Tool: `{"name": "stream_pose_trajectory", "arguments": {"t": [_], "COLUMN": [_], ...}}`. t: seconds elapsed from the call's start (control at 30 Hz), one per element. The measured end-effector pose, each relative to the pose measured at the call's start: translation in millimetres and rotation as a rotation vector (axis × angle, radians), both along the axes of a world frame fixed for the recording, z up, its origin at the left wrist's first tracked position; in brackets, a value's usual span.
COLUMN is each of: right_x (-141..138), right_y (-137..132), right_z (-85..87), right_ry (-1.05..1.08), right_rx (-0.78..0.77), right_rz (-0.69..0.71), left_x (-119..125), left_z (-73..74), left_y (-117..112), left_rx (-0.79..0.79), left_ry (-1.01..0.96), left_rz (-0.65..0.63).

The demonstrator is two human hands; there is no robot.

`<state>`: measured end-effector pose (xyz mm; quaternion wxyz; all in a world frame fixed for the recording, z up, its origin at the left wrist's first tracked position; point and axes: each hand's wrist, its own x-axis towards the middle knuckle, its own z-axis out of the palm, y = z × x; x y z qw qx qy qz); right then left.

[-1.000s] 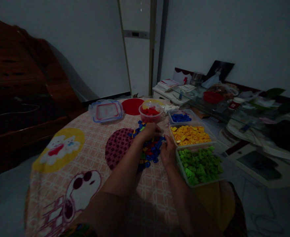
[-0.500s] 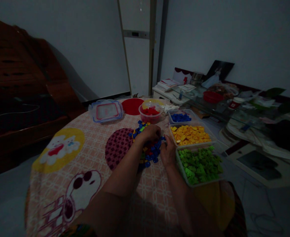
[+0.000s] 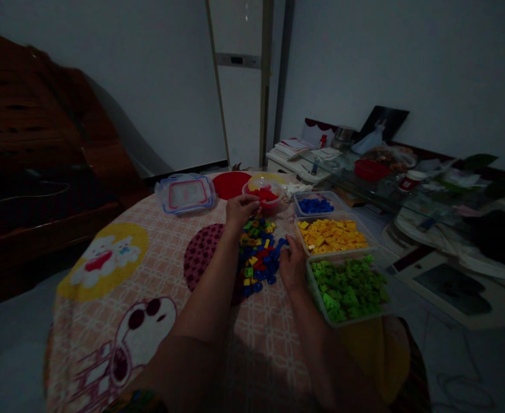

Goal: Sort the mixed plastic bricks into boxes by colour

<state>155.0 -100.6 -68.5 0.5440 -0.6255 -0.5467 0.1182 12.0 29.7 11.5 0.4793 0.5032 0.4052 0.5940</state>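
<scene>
A heap of small mixed-colour bricks [image 3: 259,252] lies on the patterned tablecloth [image 3: 149,287]. My left hand [image 3: 240,207] is raised beside the round tub of red bricks [image 3: 263,195], fingers curled; what they hold, if anything, is too small and dark to name. My right hand [image 3: 292,265] rests at the right edge of the heap, next to the box of green bricks [image 3: 348,287], fingers bent down onto the bricks. Behind that stand a box of yellow bricks [image 3: 330,234] and a box of blue bricks [image 3: 316,204].
A clear lid with a red and blue rim [image 3: 186,193] and a red round lid [image 3: 230,184] lie at the table's far side. A cluttered glass table [image 3: 390,178] stands to the right. A dark wooden sofa [image 3: 32,160] is at the left.
My left hand has lifted off the brick heap and moved back and left toward the red tub, uncovering more of the heap. My right hand has barely moved.
</scene>
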Motion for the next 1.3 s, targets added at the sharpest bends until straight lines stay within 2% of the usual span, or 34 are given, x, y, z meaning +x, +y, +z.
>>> {"name": "stream_pose_trajectory", "arguments": {"t": [0.1,0.17,0.33,0.53,0.6,0.77,0.97,1.1,1.3], "right_x": [0,0,-1,0,0,-5,-6,-3,0], "right_y": [-1,-1,-1,-3,-6,-10,-3,-3,-9], "right_z": [1.8,2.7,0.9,1.0,4.1,8.3,-2.9,-0.5,6.8], "right_ry": [-0.003,-0.001,0.000,-0.079,-0.147,-0.290,-0.297,-0.238,-0.262], "right_rx": [-0.012,-0.012,-0.007,-0.004,-0.023,-0.054,-0.056,-0.043,-0.018], "right_rz": [-0.002,-0.001,-0.002,0.036,0.085,0.210,0.137,0.081,0.179], "left_x": [-1,-1,4,-4,-10,-19,-20,-18,-15], "left_z": [-3.2,-7.3,-15.6,-13.1,-10.4,-1.0,9.5,11.8,8.0], "left_y": [6,9,13,14,12,5,-5,-10,-10], "left_rx": [-0.002,-0.002,-0.029,0.030,0.038,-0.004,-0.005,0.030,0.067], "left_ry": [-0.116,-0.130,0.000,0.137,0.140,0.150,0.399,0.613,0.772], "left_rz": [0.159,0.219,0.229,0.220,0.186,-0.045,-0.236,-0.298,-0.306]}}
